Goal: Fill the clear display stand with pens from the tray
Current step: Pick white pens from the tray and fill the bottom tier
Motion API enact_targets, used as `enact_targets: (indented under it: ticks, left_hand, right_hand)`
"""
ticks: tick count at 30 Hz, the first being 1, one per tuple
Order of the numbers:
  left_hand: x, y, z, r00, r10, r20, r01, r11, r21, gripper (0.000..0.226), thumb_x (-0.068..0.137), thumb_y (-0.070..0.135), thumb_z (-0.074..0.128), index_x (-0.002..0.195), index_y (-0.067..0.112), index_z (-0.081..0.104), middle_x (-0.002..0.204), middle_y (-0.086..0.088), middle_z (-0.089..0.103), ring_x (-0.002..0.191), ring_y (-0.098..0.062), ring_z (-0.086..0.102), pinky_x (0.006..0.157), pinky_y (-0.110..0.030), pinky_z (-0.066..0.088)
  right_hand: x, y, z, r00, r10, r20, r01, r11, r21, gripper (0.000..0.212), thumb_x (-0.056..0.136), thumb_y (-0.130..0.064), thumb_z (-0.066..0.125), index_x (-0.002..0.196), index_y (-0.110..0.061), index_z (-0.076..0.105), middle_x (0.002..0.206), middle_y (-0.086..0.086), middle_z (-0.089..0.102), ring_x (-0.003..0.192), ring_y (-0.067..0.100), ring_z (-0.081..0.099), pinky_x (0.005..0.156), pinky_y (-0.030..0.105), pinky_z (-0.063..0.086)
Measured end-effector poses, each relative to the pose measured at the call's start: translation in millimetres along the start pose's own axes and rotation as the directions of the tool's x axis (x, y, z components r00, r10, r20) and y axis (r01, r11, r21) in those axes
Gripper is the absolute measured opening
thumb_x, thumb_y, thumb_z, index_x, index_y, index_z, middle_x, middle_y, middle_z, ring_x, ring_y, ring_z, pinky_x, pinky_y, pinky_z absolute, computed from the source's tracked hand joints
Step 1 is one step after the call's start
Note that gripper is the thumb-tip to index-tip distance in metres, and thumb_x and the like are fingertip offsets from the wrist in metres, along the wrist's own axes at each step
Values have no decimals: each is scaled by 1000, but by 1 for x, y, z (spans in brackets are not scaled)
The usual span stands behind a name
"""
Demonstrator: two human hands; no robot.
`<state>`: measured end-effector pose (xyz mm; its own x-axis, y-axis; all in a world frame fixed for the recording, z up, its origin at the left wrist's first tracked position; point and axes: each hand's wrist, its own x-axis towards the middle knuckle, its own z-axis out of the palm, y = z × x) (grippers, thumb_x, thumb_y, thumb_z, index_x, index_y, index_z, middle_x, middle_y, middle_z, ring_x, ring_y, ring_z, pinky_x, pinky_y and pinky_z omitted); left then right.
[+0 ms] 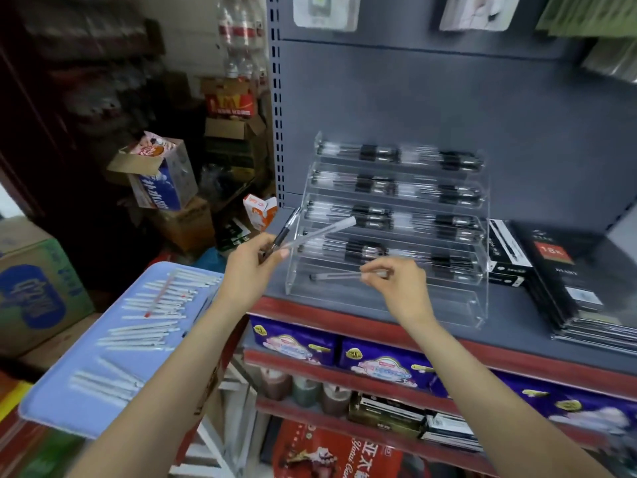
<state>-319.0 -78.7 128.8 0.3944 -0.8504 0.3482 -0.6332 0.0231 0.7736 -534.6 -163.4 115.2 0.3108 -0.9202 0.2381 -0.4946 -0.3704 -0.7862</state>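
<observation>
A clear tiered display stand (479,305) sits on the grey shelf, its upper tiers holding rows of black-gripped pens (370,153). My left hand (248,270) grips two pens (320,234) that fan out up and to the right, just left of the stand. My right hand (401,281) pinches one clear pen (336,276) held level in front of a lower tier. The pale blue tray (51,408) at lower left holds several white pens (155,305) laid in rows.
Black notebooks (565,281) are stacked on the shelf right of the stand. The red shelf edge (344,326) runs below my hands, with purple packs (382,363) underneath. Cardboard boxes (162,174) pile up at the left behind the tray.
</observation>
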Motion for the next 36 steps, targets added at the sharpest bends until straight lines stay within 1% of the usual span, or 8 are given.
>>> enact_targets:
  ticks: [5,10,13,16,20,27,32,36]
  left_hand:
    - [-10,-5,-9,999,-15,28,15,1000,20,19,90,22,59,77,10,56,57,4,36,53,-11,31,50,-20,25]
    - [-20,-3,-16,999,-19,45,18,1000,19,23,89,21,61,69,28,52,56,7,40,52,-8,34,50,-14,31]
    - [-24,-1,-16,998,-26,54,24,999,42,11,89,22,61,78,18,59,58,7,42,53,-8,36,51,-12,32]
    - [-25,1,-14,997,-27,66,24,998,51,8,89,21,61,87,14,62,57,10,43,51,-6,38,50,-11,32]
    - [-21,12,-4,990,17,142,-24,999,48,6,89,24,62,88,18,64,52,11,41,47,0,43,48,-14,29]
    - [-15,27,7,990,9,139,-8,1000,-12,16,97,11,41,93,14,56,84,-10,46,67,-11,40,57,-9,32]
    - [-16,19,7,987,14,161,-11,1000,-21,32,97,10,44,126,18,55,82,5,40,73,-3,43,65,-5,36]
    - [-15,16,2,993,49,105,-53,998,32,19,92,13,55,109,18,63,93,6,56,79,-11,56,68,-13,42]
  right_hand:
    - [3,-5,17,987,-141,73,159,850,-502,15,88,-22,62,101,-19,70,103,-2,67,109,15,52,75,26,45]
    - [12,-5,21,973,-90,213,207,749,-629,16,92,-18,57,102,-15,69,108,5,65,107,21,56,77,32,48]
    - [15,-3,19,963,-49,266,178,855,-486,24,89,-17,63,112,-12,67,113,7,67,101,21,62,88,29,50]
    - [5,-14,5,989,-33,145,25,998,53,29,86,-16,66,115,-13,64,99,-1,69,88,12,63,76,10,49]
    - [-5,-29,-15,968,-58,243,-48,911,411,17,87,-11,63,103,-16,67,82,1,69,75,8,68,67,16,53]
    - [-2,6,-22,999,35,12,-34,999,-37,5,83,-16,70,86,-17,73,86,-8,68,75,8,60,74,20,42]
    - [3,4,-2,994,12,104,23,944,-328,5,83,-18,69,86,-18,74,90,-2,71,83,12,64,81,30,53]
    - [7,-10,7,982,-30,189,135,806,-576,8,87,-24,65,89,-21,72,97,-2,69,96,18,62,72,29,48]
